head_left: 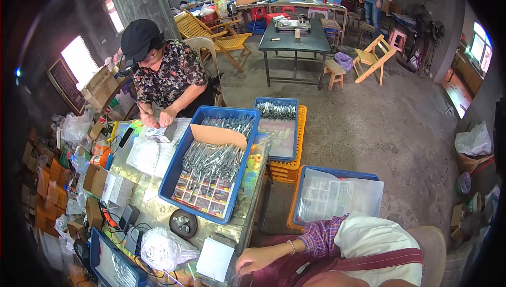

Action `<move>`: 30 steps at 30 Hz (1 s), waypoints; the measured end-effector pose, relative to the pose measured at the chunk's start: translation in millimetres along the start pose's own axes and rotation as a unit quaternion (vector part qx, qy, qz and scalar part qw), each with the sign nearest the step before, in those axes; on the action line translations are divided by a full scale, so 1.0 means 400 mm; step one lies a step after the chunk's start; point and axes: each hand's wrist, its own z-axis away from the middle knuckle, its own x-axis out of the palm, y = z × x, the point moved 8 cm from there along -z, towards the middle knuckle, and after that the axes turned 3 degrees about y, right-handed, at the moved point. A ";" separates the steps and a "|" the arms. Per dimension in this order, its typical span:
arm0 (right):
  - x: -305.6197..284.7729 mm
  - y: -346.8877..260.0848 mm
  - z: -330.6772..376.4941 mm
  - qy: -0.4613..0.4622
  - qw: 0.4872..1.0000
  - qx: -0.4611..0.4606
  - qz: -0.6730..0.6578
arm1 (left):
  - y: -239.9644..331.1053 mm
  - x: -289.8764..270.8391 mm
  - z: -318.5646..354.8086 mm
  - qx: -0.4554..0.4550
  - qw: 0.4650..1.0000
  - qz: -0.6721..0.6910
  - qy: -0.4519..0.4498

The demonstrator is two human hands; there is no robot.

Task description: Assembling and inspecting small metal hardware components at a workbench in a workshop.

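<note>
My right hand (255, 259), with a beaded bracelet at the wrist, is low in the head view, its fingers bent together. A thin metal-looking piece (235, 275) pokes out from its fingertips; its kind is too small to make out. Only a sliver of my left hand (193, 283) shows at the lower edge, its fingers hidden. Between the hands lies a white sheet of paper (215, 259) on the table. Left of it are a clear plastic bag (166, 249) of pale contents and a dark round dish (183, 224) of small shiny pieces.
A blue tray (167, 184) of slim metal pieces stands mid-table. Across it a co-worker (168, 73) handles a small box (161, 134). More blue trays (275, 158) sit on orange crates (287, 171) to the right. Boxes and cables crowd the left; a dark table (295, 42) stands behind.
</note>
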 end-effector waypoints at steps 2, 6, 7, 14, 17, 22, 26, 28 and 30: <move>0.002 0.005 -0.001 -0.004 1.000 0.005 0.007 | -0.037 0.001 -0.007 -0.017 1.000 0.010 0.011; 0.000 -0.008 0.001 0.005 1.000 -0.022 0.007 | -0.047 0.007 -0.006 -0.009 0.999 0.040 0.007; -0.001 -0.013 0.003 0.010 0.999 -0.033 0.004 | -0.047 0.011 -0.005 -0.006 0.999 0.031 -0.001; 0.010 0.009 0.005 0.004 1.000 -0.023 0.001 | -0.049 0.044 0.015 -0.094 0.993 0.014 -0.066; 0.007 0.000 0.006 0.026 0.998 -0.052 -0.003 | -0.085 0.054 0.015 -0.108 0.990 0.049 -0.072; 0.011 0.012 0.009 0.000 1.000 -0.012 -0.006 | -0.037 0.064 0.048 -0.053 0.996 0.070 -0.018; 0.007 0.005 0.012 0.028 0.998 -0.049 -0.009 | -0.057 0.071 0.049 -0.084 0.992 0.088 -0.035; 0.009 0.007 0.011 0.027 0.998 -0.046 -0.015 | -0.083 0.074 0.039 -0.140 0.982 0.109 -0.059; 0.009 0.007 0.011 0.023 0.999 -0.043 -0.015 | -0.094 0.077 0.037 -0.191 0.970 0.134 -0.063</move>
